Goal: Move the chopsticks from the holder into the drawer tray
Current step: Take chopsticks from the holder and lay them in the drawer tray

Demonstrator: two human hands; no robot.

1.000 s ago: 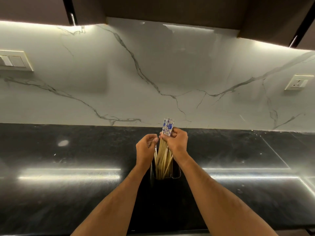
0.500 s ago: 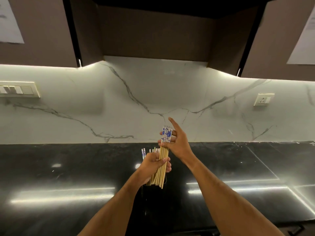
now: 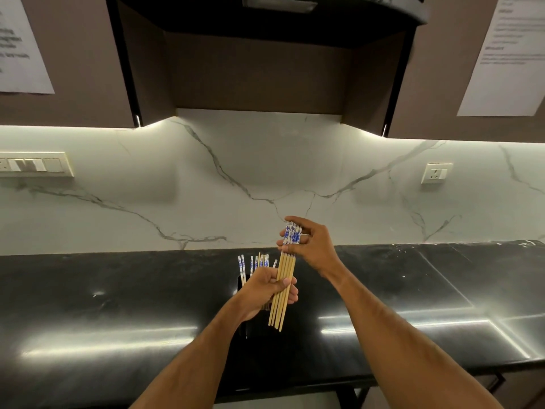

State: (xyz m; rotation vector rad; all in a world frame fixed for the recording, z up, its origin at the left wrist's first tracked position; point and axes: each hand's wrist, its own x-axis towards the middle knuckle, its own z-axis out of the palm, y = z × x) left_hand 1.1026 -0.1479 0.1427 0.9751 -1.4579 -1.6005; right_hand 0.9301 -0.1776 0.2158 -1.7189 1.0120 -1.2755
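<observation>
A: Chopsticks (image 3: 283,283) bundle clear of holder (image 3: 242,283), above surface (image 3: 118,290). Left hand (image 3: 267,286) wraps shafts, right hand (image 3: 309,246) pinches tops.
B: Drawer unseen; carry next. Rest (image 3: 253,262) remain in holder.

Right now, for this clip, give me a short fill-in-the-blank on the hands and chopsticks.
1. The lifted bundle of chopsticks is held by ____ hands.
2. The right hand pinches the bundle's ____-patterned end.
3. The left hand grips its plain ____ part.
4. More chopsticks remain in the ____.

Missing: both; blue; wooden; holder
</observation>
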